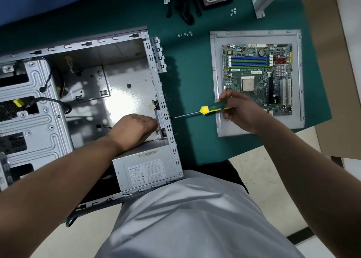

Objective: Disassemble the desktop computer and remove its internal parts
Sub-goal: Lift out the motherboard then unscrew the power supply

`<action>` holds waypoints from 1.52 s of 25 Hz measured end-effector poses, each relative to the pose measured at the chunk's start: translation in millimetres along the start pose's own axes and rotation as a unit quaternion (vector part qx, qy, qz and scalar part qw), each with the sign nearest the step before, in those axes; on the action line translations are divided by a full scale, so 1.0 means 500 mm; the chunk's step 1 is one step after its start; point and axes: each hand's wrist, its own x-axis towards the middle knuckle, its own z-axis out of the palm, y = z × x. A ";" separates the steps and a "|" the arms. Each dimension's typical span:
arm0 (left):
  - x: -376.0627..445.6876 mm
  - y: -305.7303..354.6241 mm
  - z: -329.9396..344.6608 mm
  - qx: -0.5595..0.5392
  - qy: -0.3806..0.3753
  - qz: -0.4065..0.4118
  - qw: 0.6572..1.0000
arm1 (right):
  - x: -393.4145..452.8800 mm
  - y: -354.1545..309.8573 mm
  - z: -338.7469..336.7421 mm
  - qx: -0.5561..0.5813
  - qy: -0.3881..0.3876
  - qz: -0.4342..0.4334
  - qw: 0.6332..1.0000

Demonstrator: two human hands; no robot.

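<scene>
Steel case (88, 66) lies open on its side, so its rear wall faces the right hand (237, 111), which grips a screwdriver (203, 110) against a rear screw. Inside, the left hand (134, 129) holds the fan (161, 119), probably bracing it. Motherboard (257, 78) lies apart.

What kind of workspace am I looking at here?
Probably an electronics repair or teardown bench: a green work mat holds an opened computer case, a removed motherboard on a metal panel, and loose screws. The right hand holds a screwdriver.
</scene>
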 end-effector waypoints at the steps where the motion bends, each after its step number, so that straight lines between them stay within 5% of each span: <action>1: 0.000 -0.001 0.001 0.001 0.000 -0.001 1.000 | -0.002 -0.002 -0.002 0.056 -0.022 0.018 0.998; 5: 0.000 -0.002 0.005 0.007 0.013 -0.007 1.000 | 0.001 0.006 0.008 -0.076 0.013 0.017 0.997; 10: 0.001 -0.002 0.008 0.004 0.040 -0.003 0.999 | -0.001 0.010 -0.001 0.108 -0.029 0.018 0.994; 15: 0.000 -0.004 0.012 0.000 0.039 -0.001 0.999 | 0.014 0.019 0.015 -0.104 0.083 -0.005 0.991; 20: 0.000 -0.005 0.013 0.005 0.041 0.000 0.999 | 0.022 0.021 0.000 0.114 0.008 0.021 0.993; 30: -0.002 -0.011 0.021 0.006 0.051 0.009 0.999 | 0.008 0.028 0.020 0.152 0.087 -0.012 0.984; 34: 0.000 -0.009 0.019 0.000 0.054 0.016 0.998 | -0.007 0.063 0.063 -0.056 0.160 -0.085 0.982; 38: -0.001 -0.009 0.018 0.001 0.054 0.013 0.998 | -0.005 0.092 0.103 -0.293 0.150 -0.194 0.924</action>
